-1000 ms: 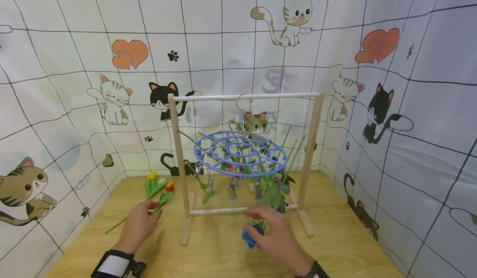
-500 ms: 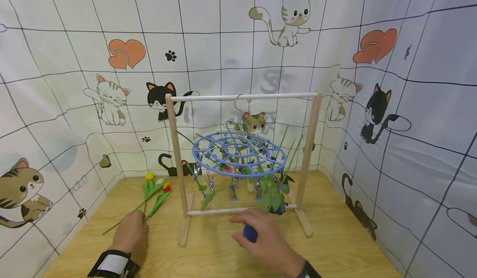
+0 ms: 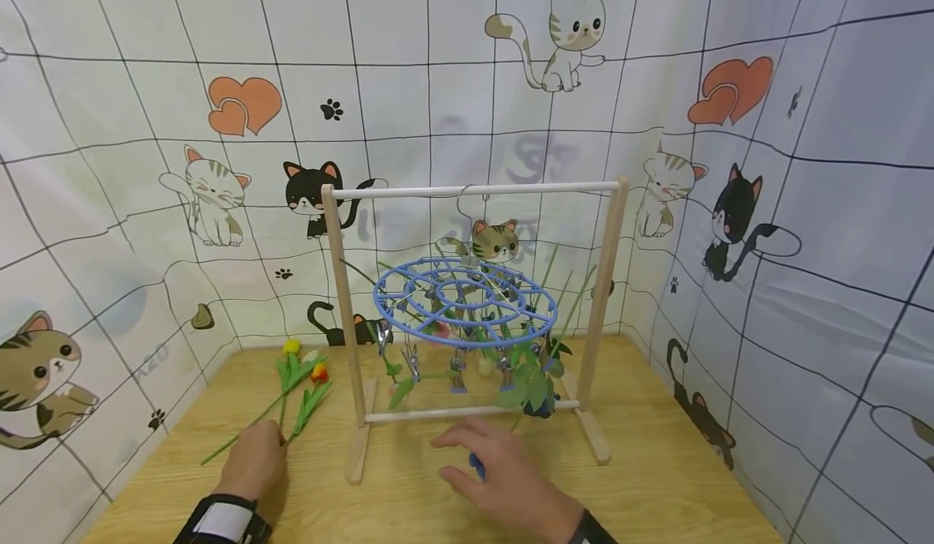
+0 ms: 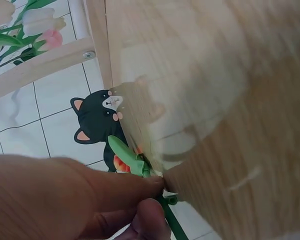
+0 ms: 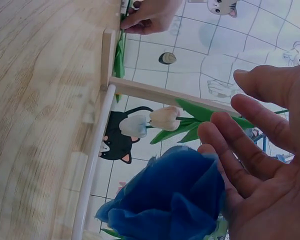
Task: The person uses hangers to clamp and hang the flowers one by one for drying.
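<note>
On the table at the left, my left hand (image 3: 255, 456) pinches a green stem (image 4: 175, 220) between thumb and finger. The stem belongs to the artificial tulip with a red-orange head (image 3: 319, 373). Just beyond it lie a yellow tulip (image 3: 291, 347) and a white tulip (image 3: 311, 357). My right hand (image 3: 505, 473) is held in front of the rack, fingers spread and palm inward, gripping nothing. Close beside its fingers is a blue cloth flower (image 5: 165, 200), mostly hidden behind the hand in the head view.
A wooden rack (image 3: 602, 309) stands mid-table with a white lower bar (image 3: 430, 414). From its top bar hangs a blue round clip hanger (image 3: 467, 343) with metal clips (image 3: 457, 370) and several flowers. Cat-patterned cloth (image 3: 409, 106) encloses the table (image 3: 409, 511).
My left hand has come down toward the near left and now pinches the tulip's stem. My right hand has shifted slightly left and covers more of the blue flower.
</note>
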The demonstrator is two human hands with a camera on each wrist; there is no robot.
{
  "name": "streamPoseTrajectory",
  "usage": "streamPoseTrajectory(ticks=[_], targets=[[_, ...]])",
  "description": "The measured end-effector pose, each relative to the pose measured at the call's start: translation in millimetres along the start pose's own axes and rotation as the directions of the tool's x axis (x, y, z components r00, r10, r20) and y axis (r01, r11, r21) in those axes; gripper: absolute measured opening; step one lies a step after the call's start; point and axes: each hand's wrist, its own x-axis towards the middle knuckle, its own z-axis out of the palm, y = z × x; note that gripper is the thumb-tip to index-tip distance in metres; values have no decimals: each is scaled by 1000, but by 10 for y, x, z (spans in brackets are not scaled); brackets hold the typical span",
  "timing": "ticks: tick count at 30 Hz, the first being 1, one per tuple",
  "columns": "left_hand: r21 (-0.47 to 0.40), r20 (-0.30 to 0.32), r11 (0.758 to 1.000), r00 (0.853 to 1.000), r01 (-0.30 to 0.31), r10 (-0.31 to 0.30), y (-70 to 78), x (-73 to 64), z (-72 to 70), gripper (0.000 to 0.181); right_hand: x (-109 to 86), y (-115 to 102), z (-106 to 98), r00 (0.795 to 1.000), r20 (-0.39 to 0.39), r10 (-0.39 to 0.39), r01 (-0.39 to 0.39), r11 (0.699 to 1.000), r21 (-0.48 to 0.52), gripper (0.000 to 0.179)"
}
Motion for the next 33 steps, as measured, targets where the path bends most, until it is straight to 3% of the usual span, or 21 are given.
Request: streamPoseTrajectory(ticks=[4, 8, 15, 19, 22, 28, 31, 33], targets=[[-17, -27, 1000, 1000, -18, 17, 20, -13, 28, 23, 25, -31, 38, 999, 14, -29, 29, 1000, 1, 34], [-79, -7, 997, 1000, 13, -14, 84, -21, 49, 39, 55, -55, 73, 998, 22, -60, 60, 998, 7, 35], [-259, 90, 960, 992, 106, -85, 271, -49, 3, 17, 109, -68, 174, 998, 37, -42, 40, 998, 50, 34], [-351, 137, 922, 983, 161, -119, 397, -81, -2, 21, 138, -47, 257, 998, 37, -59, 55, 993, 100, 32], [-467, 180, 858, 973, 214, -145, 514, -107, -4, 25, 148, -29, 310, 997, 43, -62, 56, 990, 129, 32], [-711, 248, 645, 958, 279, -140, 754, -139, -8, 26, 146, -5, 367, 997, 63, -33, 24, 990, 140, 39], [-765, 274, 568, 952, 302, -137, 860, -163, -20, 26, 147, 0, 375, 998, 59, -26, 18, 989, 145, 43], [-791, 287, 530, 951, 304, -117, 924, -177, -35, 27, 148, 4, 380, 998, 51, -32, 24, 990, 141, 46]])
